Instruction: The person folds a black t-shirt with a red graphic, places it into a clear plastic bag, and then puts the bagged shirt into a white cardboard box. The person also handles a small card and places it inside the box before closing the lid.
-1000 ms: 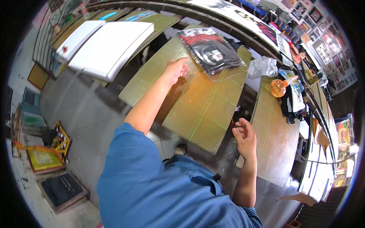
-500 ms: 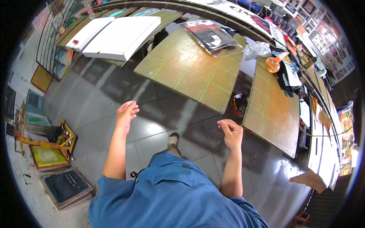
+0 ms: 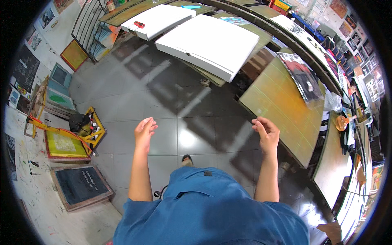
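Observation:
My left hand (image 3: 145,130) is raised over the tiled floor, fingers loosely curled with gaps between them and nothing in it. At about the same height, my right hand (image 3: 268,134) also hangs in the air, loosely bent and holding nothing that I can see. It appears nearest to the yellowish-green printing board (image 3: 281,104), which has green grid lines; I cannot tell any touch. On that board lies a clear plastic bag (image 3: 300,77) with a dark and red printed item inside. Ahead, a large white flat box (image 3: 208,43) rests on a board beside a smaller white box (image 3: 159,19).
A red object (image 3: 139,25) sits on the smaller box. Framed screens (image 3: 79,185) and a yellow metal frame (image 3: 98,126) stand along the left wall. At right are another board (image 3: 332,163) and an orange spray bottle (image 3: 341,122). Grey floor tiles (image 3: 159,98) lie ahead.
My view has turned left and moved forward, so the white boxes appear nearer and the boards have shifted right. Both hands keep much the same pose.

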### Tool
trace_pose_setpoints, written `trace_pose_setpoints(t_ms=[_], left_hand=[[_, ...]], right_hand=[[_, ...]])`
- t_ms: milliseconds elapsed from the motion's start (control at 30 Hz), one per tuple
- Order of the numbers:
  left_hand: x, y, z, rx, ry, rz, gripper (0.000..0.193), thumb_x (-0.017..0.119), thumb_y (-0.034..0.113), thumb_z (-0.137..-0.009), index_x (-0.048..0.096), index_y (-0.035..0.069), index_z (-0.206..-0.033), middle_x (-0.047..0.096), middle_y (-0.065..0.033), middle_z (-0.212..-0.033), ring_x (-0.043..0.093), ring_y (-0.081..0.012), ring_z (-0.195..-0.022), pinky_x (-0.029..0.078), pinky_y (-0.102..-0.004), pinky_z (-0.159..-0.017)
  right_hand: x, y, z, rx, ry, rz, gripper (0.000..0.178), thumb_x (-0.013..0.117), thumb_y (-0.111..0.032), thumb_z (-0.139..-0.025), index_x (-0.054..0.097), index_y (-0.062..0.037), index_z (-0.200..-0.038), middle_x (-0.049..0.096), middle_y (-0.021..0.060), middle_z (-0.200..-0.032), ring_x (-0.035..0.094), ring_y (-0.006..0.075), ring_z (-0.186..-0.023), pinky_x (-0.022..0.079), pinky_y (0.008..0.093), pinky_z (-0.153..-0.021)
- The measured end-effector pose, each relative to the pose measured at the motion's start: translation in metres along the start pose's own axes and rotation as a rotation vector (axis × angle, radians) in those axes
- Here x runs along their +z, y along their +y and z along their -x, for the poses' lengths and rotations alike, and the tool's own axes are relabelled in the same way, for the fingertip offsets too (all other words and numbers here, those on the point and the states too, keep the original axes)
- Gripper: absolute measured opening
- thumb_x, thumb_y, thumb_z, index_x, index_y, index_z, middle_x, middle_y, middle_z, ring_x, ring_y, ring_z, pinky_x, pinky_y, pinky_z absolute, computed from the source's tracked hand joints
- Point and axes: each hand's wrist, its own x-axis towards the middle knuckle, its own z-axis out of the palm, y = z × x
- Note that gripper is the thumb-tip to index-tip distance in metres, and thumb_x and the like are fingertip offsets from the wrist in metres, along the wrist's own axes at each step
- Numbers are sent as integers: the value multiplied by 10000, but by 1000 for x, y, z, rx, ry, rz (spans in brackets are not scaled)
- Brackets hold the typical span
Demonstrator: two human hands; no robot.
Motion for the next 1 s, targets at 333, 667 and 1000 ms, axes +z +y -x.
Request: trace_pose_setpoints(t_ms=[333, 667, 1000], left_hand=[[2, 37, -134, 220, -35, -24, 318, 684, 190, -836, 606, 46, -1109, 645, -42, -991, 609, -133, -895, 437, -270, -761], [145, 145, -221, 1337, -394, -845, 528, 783, 356, -686, 628, 102, -1123, 568, -93, -1192, 507, -281, -1123, 370, -409, -909], [122, 135, -368, 568, -356, -168, 509, 665, 120, -850, 450, -78, -1268, 540, -173, -1224, 517, -215, -1134, 405, -309, -954]], right_hand=[[96, 6, -115, -228, 152, 62, 216, 657, -55, -848, 619, -14, -1056, 649, 64, -989, 601, 120, -870, 489, 257, -754], [122, 3, -203, -324, 284, 294, 273, 663, -63, -802, 599, -37, -1066, 563, 88, -1130, 569, 170, -977, 469, 282, -766], [150, 21, -219, 93, 517, -12, 466, 649, -21, -821, 474, 85, -1240, 552, 171, -1192, 550, 199, -1090, 439, 297, -926]])
